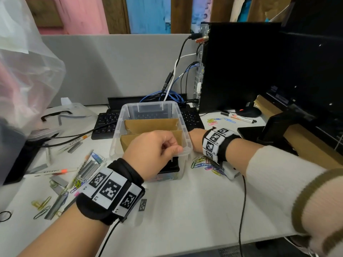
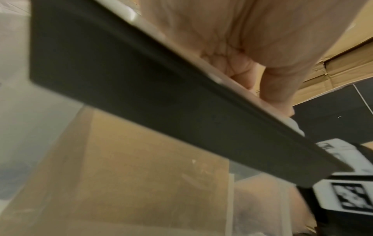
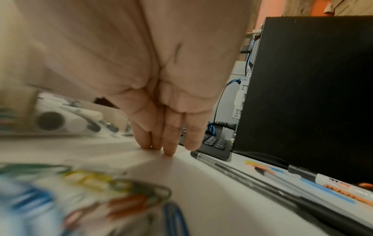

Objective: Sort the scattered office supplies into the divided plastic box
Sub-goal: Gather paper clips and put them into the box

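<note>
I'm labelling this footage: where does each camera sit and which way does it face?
Head: above the desk, facing down at the plastic box and both hands, left hand.
Left wrist: under the palm, facing a dark flat object above cardboard dividers.
Right wrist: low, facing fingers on the desk, paper clips nearby.
Shared: paper clips, black computer tower.

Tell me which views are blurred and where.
Head view: mostly sharp, edges bowed by the wide lens. Left wrist view: soft throughout, the dark bar and cardboard divider smeared. Right wrist view: the near paper clips heavily blurred, fingers and computer tower clearer.
</note>
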Demonstrator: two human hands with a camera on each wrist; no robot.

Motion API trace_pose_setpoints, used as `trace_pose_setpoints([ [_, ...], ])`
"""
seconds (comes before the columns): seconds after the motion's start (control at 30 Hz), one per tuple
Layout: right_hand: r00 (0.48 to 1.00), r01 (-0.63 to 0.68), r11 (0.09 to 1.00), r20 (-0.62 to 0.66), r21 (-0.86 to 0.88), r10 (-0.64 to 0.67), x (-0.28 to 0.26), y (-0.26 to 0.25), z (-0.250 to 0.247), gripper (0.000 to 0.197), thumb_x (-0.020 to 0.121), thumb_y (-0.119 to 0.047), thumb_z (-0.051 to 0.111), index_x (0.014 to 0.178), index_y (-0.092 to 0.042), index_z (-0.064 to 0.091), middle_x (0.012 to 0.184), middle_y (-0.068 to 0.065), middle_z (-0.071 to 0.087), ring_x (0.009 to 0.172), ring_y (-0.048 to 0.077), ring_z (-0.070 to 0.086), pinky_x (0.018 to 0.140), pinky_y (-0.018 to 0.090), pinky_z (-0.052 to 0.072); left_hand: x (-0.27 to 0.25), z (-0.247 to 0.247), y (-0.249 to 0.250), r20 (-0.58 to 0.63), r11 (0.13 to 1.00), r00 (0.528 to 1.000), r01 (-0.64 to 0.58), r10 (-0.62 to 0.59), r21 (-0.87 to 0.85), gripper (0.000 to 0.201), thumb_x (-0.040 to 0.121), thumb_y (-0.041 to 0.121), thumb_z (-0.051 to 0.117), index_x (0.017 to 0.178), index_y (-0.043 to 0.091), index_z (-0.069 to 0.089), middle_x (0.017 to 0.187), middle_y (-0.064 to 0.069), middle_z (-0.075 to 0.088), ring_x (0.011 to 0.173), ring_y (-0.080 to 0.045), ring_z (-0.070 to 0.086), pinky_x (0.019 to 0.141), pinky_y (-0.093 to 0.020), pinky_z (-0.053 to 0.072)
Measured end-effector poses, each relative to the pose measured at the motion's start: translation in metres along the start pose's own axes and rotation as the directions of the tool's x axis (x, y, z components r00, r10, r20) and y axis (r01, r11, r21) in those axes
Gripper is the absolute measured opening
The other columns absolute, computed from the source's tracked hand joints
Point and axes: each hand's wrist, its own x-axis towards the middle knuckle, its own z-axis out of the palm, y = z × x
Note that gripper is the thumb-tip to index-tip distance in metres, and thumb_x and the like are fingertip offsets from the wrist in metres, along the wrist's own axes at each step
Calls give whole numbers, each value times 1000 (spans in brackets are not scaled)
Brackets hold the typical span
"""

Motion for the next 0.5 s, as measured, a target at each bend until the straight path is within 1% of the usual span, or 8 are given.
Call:
trace_pose_setpoints([
  [0.03,999,-18,1000,35,-7,18,-2,3,5,31,98,-13,45,126,-7,55,106,7,61,91,23,59,91,30,45,0,0,-1,-4,1000,1000,-7,7,3,15,86,41,61,74,31,59,71,12,62,70,-5,58,67,-27,49],
  [0.1,999,42,999,-10,5,-42,-14,13,20,33,97,-9,40,127,-11,56,121,10,60,106,28,59,91,30,46,1,1,-1,-6,1000,1000,-17,17,5,15,86,41,61,75,31,60,72,11,62,71,-5,58,67,-27,49],
  [0.2,994,97,988,-53,118,-91,-38,31,42,48,92,1,38,130,-21,57,122,9,60,106,26,58,85,24,44,0,2,-2,-9,1000,1000,-19,19,10,16,86,42,61,76,30,61,73,11,63,72,-4,59,66,-27,49],
  [0.23,994,93,982,-78,163,-81,-42,37,50,50,91,2,37,131,-22,56,125,8,59,110,25,56,88,24,43,0,2,-1,-12,1000,1000,-17,17,8,16,86,42,61,76,30,61,73,12,63,72,-4,59,66,-27,49],
  [0.3,992,77,963,-120,258,-47,-46,48,58,49,94,-1,36,138,-19,48,138,8,49,126,25,46,102,27,36,0,2,-1,-15,1000,1000,-15,15,8,16,86,42,61,74,31,60,72,12,63,71,-4,59,65,-26,48],
  [0.37,992,0,951,-121,309,39,-48,57,64,47,100,-16,38,146,-13,32,149,9,35,136,24,34,109,29,28,-1,2,0,-18,1000,1000,-17,17,8,16,86,41,61,73,32,59,71,12,63,70,-3,58,63,-24,46],
  [0.43,989,-124,944,-35,307,142,-44,63,74,66,97,-40,44,150,-11,17,154,12,22,138,26,30,110,35,31,-1,1,1,-20,1000,1000,-18,18,15,17,86,41,61,71,34,56,70,12,62,69,-2,57,61,-21,42],
  [0.5,982,-188,936,34,298,186,-40,64,82,87,90,-57,47,151,-13,3,158,15,9,142,29,23,112,40,29,-1,0,2,-15,1000,1000,-9,10,24,18,86,41,61,71,34,56,70,12,62,69,0,56,60,-19,40],
])
